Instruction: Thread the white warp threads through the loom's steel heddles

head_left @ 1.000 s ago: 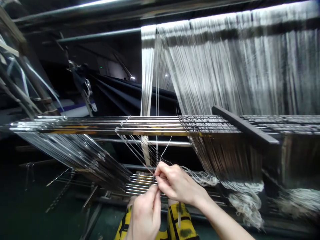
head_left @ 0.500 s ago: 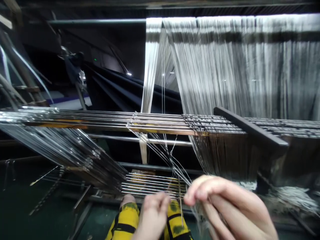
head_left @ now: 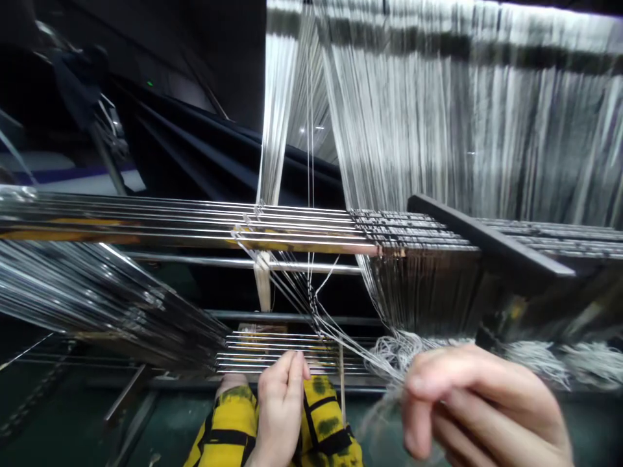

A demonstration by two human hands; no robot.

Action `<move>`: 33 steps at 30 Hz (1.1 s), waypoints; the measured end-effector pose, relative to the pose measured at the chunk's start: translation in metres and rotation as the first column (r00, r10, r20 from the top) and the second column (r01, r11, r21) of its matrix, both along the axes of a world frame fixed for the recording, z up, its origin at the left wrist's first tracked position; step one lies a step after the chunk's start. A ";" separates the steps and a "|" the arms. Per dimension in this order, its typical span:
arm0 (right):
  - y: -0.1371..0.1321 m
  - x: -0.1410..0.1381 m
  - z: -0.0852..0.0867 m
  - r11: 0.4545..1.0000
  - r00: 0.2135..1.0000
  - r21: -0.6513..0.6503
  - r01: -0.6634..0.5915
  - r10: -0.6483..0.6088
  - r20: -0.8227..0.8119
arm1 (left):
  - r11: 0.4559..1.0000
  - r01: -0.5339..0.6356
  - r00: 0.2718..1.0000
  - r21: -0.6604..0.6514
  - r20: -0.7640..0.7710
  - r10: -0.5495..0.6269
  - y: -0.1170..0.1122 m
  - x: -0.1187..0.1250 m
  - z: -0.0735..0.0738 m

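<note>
A curtain of white warp threads [head_left: 438, 130] hangs from above into a loom's rows of thin metal heddles [head_left: 418, 292]. Horizontal steel bars [head_left: 170, 224] cross the frame. My left hand [head_left: 280, 402] is low in the middle, fingers pressed together at the lower bars [head_left: 272, 353]; what it pinches is too small to see. My right hand [head_left: 479, 405] is close to the camera at lower right, fingers curled on a few white threads [head_left: 384, 366] pulled out from the loose thread ends [head_left: 413, 347].
A bundle of loose heddles [head_left: 111, 305] slants down at the left. A dark flat bar [head_left: 491, 240] crosses the heddle frames at right. My knees in yellow and black cloth [head_left: 321, 415] are below the hands. Dark machine parts fill the background.
My right hand has drawn away from the left, moving right and toward the camera with threads. The left hand stays low by the bars. The view has tilted down.
</note>
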State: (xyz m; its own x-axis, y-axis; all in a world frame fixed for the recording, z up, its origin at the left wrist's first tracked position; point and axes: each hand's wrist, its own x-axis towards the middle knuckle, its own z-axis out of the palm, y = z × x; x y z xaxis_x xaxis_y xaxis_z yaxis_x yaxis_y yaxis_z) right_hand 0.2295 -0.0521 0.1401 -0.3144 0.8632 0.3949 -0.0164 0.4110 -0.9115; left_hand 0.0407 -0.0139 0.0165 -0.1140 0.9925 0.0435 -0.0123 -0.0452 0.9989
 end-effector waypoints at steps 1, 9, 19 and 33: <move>0.002 -0.002 0.001 0.999 0.999 0.010 -0.040 0.040 0.024 | 0.999 -0.042 0.999 0.031 -0.002 0.042 0.000 0.003 0.002; -0.009 -0.018 -0.004 0.999 0.999 -0.034 0.039 -0.040 -0.032 | 0.999 0.045 0.962 0.018 0.269 -0.048 0.013 0.016 0.030; 0.009 -0.002 -0.009 0.980 0.977 0.005 -0.197 0.196 0.087 | 0.992 0.129 0.601 0.007 0.795 -0.084 0.020 -0.021 0.042; -0.007 -0.013 0.001 0.998 0.983 -0.032 -0.057 0.050 -0.179 | 0.969 0.151 0.987 0.198 0.024 -0.158 0.013 0.019 0.038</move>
